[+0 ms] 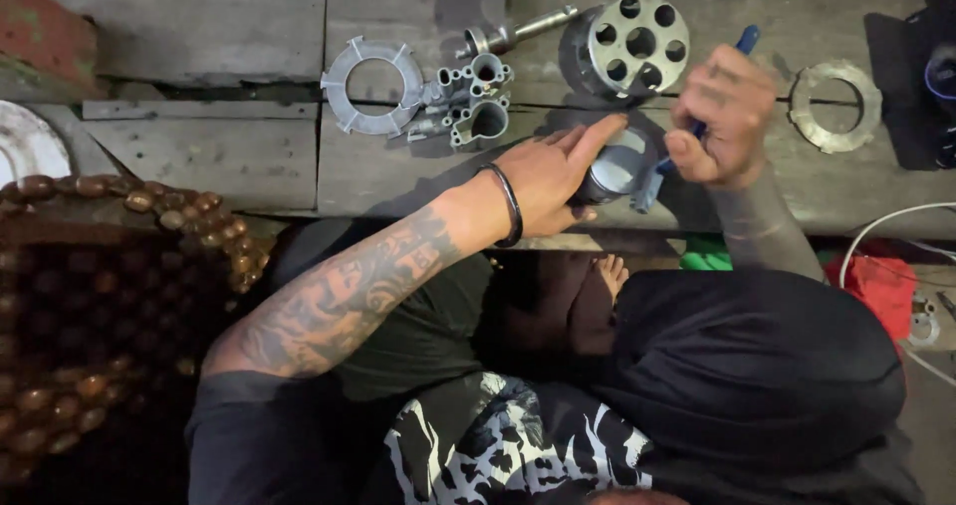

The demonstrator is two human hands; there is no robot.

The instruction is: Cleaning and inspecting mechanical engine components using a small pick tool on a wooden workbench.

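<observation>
Holding: your left hand (553, 171) is wrapped around one small round metal can (615, 166), with the fingers stretched along its top.
Where the can is: it rests near the front edge of the wooden bench (249, 156), right between your two hands.
Right hand: your right hand (722, 117) is closed in a fist around one blue-handled tool (745, 39). The blue end sticks up past your knuckles. The tool's tip goes down beside the can, but you cannot tell if it touches.
Wrist: one dark bracelet (510, 204) sits on your left wrist.
Round parts: one fat metal drum with holes (637, 42) stands behind the can. You can count seven holes in its face.
Rings: two. One flat grey ring with notches (370, 85) lies to the left. One rusty ring (835, 105) lies to the right of your right hand.
Lumpy part: one grey cast piece with tubes (466, 102) sits just beside the grey ring.
Rod: one short metal shaft (518, 32) lies behind the cast piece.
Beads: one mat of brown wooden beads (90, 296) is at your left side.
Cloth: one red rag (881, 286) lies low on the right.
</observation>
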